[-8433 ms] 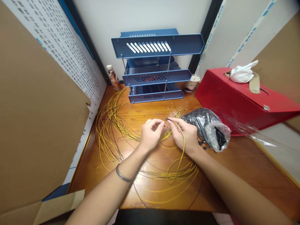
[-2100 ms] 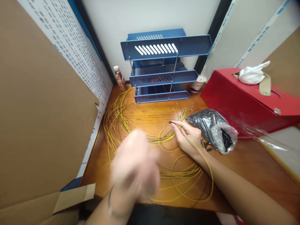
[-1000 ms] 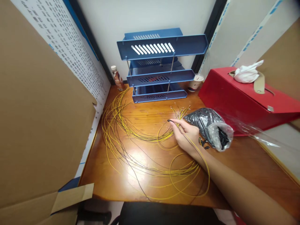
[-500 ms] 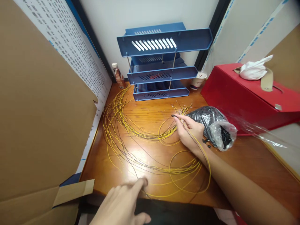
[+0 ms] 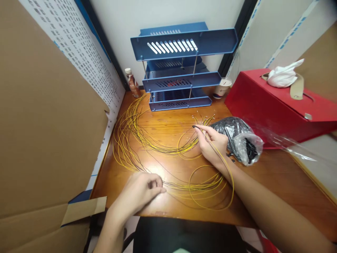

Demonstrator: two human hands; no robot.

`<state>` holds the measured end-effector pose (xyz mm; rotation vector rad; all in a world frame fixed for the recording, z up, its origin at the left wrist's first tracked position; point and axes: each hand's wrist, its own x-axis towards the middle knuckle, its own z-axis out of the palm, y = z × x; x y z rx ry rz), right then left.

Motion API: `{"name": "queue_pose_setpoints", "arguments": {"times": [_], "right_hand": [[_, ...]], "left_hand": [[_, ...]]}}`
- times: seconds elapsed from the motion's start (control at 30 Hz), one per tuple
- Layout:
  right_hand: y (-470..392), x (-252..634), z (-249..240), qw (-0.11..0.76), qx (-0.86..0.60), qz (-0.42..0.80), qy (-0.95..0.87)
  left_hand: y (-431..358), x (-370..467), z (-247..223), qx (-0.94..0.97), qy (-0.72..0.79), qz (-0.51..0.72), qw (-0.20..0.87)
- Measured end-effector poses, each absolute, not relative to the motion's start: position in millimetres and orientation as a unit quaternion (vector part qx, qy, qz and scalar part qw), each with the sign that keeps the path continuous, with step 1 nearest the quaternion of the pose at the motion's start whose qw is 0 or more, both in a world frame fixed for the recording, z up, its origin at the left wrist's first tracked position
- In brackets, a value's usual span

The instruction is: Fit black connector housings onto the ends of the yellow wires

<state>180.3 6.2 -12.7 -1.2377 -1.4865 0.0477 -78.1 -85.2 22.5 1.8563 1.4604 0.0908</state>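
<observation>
My right hand (image 5: 214, 144) pinches a small black piece (image 5: 195, 127) between thumb and fingertips, with a yellow and a dark wire trailing from the hand in a loop. Curled fingers bring my left hand (image 5: 147, 188) down over the lower wires, near the table's front; whatever lies between its fingertips is too small to make out. A large coil of yellow and dark wires (image 5: 134, 123) spreads across the wooden table (image 5: 168, 121). Its wire ends fan out just beyond my right hand. A plastic bag of black pieces (image 5: 251, 149) lies right of that hand.
Behind the wires stands a blue three-tier tray rack (image 5: 181, 82), with a bottle (image 5: 133, 84) at its left and a paper cup (image 5: 222, 88) at its right. A red box (image 5: 265, 105) is at the right, and cardboard (image 5: 47, 123) rises along the left.
My left hand has moved up and forward from the table's front edge onto the wires, and its fingers have curled in. My right hand keeps its pinch on the black piece.
</observation>
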Motion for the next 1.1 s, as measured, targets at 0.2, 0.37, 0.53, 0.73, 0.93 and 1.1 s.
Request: {"name": "queue_pose_setpoints", "arguments": {"times": [0.2, 0.37, 0.53, 0.73, 0.93, 1.1], "right_hand": [[5.6, 181.0, -10.3, 0.558, -0.546, 0.017, -0.625], [6.3, 181.7, -10.3, 0.562, -0.541, 0.012, -0.625], [5.4, 180.5, -13.3, 0.549, -0.542, 0.019, -0.636], [2.1, 176.4, -15.0, 0.542, -0.518, 0.027, -0.661], [-0.3, 172.9, -18.5, 0.521, -0.514, 0.029, -0.681], [-1.1, 172.0, -19.0, 0.516, -0.506, 0.027, -0.691]], "left_hand": [[-49.9, -88.1, 18.0, 0.737, 0.629, 0.127, 0.211], [-45.4, -90.0, 28.4, 0.738, 0.616, 0.118, 0.247], [-36.0, -57.0, 41.7, 0.751, 0.588, 0.182, 0.241], [11.2, -2.8, 28.4, 0.710, 0.565, 0.345, 0.241], [15.8, 10.8, -3.4, 0.701, 0.496, 0.440, 0.262], [5.0, 7.4, -12.6, 0.706, 0.480, 0.456, 0.250]]}}
